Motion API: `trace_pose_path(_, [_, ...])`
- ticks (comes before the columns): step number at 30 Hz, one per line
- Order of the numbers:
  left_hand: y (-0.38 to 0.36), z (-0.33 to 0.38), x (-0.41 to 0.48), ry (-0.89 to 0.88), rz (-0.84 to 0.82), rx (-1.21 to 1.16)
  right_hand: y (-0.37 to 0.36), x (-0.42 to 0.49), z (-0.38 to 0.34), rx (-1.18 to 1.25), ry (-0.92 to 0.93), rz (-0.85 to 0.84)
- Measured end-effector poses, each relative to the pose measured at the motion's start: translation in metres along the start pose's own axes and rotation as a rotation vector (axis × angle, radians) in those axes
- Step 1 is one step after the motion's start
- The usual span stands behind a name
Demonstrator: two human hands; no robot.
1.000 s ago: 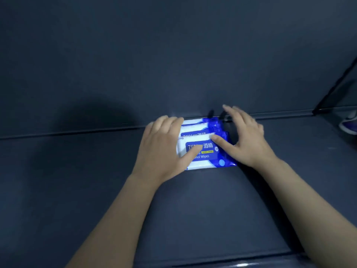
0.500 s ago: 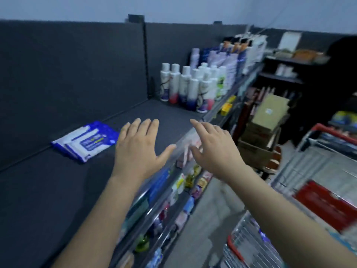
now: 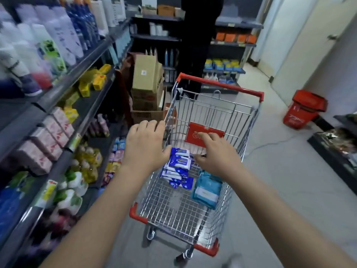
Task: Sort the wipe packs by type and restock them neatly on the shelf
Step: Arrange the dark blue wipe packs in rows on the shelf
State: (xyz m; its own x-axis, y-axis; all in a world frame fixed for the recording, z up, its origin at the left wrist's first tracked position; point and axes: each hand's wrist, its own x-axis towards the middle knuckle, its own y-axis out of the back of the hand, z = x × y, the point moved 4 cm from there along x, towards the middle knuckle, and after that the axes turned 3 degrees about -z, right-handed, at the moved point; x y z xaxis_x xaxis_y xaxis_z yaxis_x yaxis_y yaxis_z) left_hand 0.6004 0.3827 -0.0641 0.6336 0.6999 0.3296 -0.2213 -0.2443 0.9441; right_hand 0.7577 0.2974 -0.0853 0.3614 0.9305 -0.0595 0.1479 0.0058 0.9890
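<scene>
Shop: stocked shelves (image 3: 63, 78), trolley (image 3: 216, 86).

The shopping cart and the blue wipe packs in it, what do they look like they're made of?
Silver wire-mesh shopping cart: shiny bare metal wire, seemingly plated, with red, probably plastic, corner bumpers. Blue-and-white wipe packs: likely soft plastic film; they look glossy and slightly crumpled.

1. The aisle is evenly and rather dimly lit, and the pale floor (image 3: 280, 171) and right-hand wall (image 3: 309, 45) are the brightest areas.
2. Bottles (image 3: 29, 55) on the left shelf smear with motion blur, worst at the frame's left edge.
3. Wide-angle distortion bows the shelves and stretches both forearms at the bottom corners.
4. The shopping cart (image 3: 212, 109) wires are fairly sharp, with small glints.
5. Shadows are soft and faint.
</scene>
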Motion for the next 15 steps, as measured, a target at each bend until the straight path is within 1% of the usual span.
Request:
trace_pose_path(4, [-0.080,0.067,0.060,-0.026,-0.113,-0.038,-0.044,0.050,0.084,0.007,-0.051,-0.118])
trace_pose_path(6, [-0.131,0.090,0.087,0.010,-0.209,-0.025,-0.073,0.092,0.119,0.013,-0.050,-0.169])
trace_pose_path(8, [-0.189,0.100,0.113,0.080,-0.302,0.022,-0.105,0.145,0.145,0.032,-0.035,-0.229])
trace_pose_path(10, [-0.247,0.104,0.137,0.171,-0.403,0.022,-0.142,0.194,0.167,0.092,-0.033,-0.343])
trace_pose_path(12, [-0.302,0.105,0.154,0.264,-0.507,-0.029,-0.179,0.232,0.185,0.146,-0.031,-0.473])
trace_pose_path(15, [-0.374,0.099,0.168,0.437,-0.605,-0.139,-0.224,0.281,0.201,0.165,0.002,-0.614])
